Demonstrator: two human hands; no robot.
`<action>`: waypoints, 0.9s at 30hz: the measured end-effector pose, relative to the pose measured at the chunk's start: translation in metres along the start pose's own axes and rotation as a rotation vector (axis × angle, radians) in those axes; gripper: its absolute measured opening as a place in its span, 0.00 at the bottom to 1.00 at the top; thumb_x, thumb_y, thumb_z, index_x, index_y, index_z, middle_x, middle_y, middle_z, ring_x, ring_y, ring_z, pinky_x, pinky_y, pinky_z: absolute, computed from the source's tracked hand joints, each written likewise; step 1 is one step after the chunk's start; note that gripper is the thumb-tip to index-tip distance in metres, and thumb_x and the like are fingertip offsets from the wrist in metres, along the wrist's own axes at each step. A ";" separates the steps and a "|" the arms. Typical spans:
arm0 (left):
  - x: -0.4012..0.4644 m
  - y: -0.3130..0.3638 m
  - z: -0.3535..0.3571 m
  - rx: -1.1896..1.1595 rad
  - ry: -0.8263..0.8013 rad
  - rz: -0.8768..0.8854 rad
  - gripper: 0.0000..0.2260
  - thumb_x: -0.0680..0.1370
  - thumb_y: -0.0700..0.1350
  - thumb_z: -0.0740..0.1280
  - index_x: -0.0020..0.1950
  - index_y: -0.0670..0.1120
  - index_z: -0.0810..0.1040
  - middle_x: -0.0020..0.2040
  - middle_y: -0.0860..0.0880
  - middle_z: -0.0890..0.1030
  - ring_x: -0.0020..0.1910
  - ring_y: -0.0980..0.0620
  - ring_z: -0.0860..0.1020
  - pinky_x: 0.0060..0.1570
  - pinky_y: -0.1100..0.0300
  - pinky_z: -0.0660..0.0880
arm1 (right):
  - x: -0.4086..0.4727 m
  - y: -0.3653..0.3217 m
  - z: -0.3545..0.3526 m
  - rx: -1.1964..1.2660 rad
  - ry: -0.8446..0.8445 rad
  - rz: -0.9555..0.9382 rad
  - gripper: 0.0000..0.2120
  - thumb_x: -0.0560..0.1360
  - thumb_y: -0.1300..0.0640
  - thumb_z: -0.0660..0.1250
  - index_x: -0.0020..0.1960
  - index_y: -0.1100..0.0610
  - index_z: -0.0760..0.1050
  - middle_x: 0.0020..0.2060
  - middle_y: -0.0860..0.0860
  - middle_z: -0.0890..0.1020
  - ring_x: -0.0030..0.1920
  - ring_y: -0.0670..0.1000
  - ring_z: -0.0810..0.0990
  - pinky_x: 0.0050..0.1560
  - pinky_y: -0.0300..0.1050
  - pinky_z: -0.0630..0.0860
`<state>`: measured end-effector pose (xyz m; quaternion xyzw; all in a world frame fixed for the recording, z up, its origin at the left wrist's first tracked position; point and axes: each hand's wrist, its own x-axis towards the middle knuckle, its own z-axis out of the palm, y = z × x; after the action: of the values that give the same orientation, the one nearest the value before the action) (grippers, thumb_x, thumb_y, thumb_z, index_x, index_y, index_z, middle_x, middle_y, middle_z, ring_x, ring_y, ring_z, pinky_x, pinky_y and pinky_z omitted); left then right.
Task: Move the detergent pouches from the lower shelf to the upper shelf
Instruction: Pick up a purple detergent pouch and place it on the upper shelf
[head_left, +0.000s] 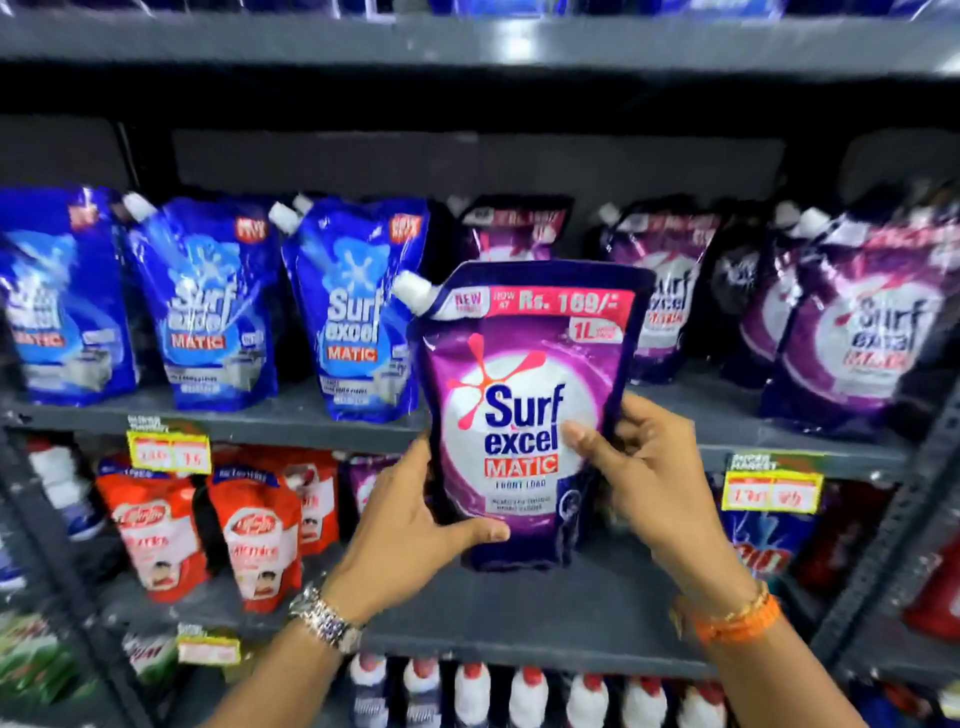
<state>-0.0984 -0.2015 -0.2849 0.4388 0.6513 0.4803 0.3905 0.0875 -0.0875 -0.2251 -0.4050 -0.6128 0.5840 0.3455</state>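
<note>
A purple Surf Excel Matic pouch (524, 395) with a white spout is held upright in front of the shelves by both hands. My left hand (410, 525) grips its lower left edge, thumb across the bottom front. My right hand (649, 467) grips its right side, thumb on the label. The pouch hangs in front of the upper shelf (291, 421), between the blue pouches (353, 312) and the purple pouches (670, 291) that stand there. The lower shelf (519, 618) lies bare below the held pouch; another purple pouch (366, 486) shows behind my left hand.
Red soap refill pouches (260, 535) stand on the lower shelf at left, dark blue packs (769, 545) at right. Yellow price tags (169, 452) hang on the upper shelf's edge. White bottles with red caps (530, 696) line the shelf below. A dark upright post (883, 545) frames the right.
</note>
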 end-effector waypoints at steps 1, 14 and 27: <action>0.003 0.000 0.004 -0.009 0.005 -0.007 0.39 0.62 0.44 0.84 0.69 0.55 0.72 0.61 0.60 0.84 0.61 0.61 0.81 0.62 0.57 0.80 | 0.006 0.002 -0.003 -0.002 -0.008 0.003 0.11 0.75 0.64 0.71 0.57 0.59 0.81 0.47 0.53 0.89 0.47 0.51 0.89 0.44 0.43 0.85; 0.099 -0.010 0.027 0.050 0.097 -0.160 0.46 0.53 0.53 0.82 0.69 0.51 0.70 0.65 0.51 0.82 0.65 0.51 0.80 0.68 0.44 0.75 | 0.118 0.029 -0.024 -0.195 -0.123 -0.005 0.06 0.77 0.65 0.70 0.54 0.62 0.78 0.41 0.50 0.85 0.37 0.44 0.85 0.36 0.35 0.82; 0.148 0.162 0.030 0.147 0.191 0.148 0.44 0.63 0.41 0.82 0.75 0.52 0.65 0.68 0.49 0.79 0.68 0.49 0.77 0.71 0.43 0.72 | 0.147 -0.124 -0.089 -0.154 -0.086 -0.295 0.08 0.78 0.61 0.69 0.56 0.61 0.75 0.47 0.48 0.83 0.44 0.38 0.82 0.38 0.28 0.79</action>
<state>-0.0844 -0.0283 -0.1483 0.4653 0.6849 0.4984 0.2570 0.0924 0.0852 -0.1015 -0.3106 -0.7228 0.4948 0.3691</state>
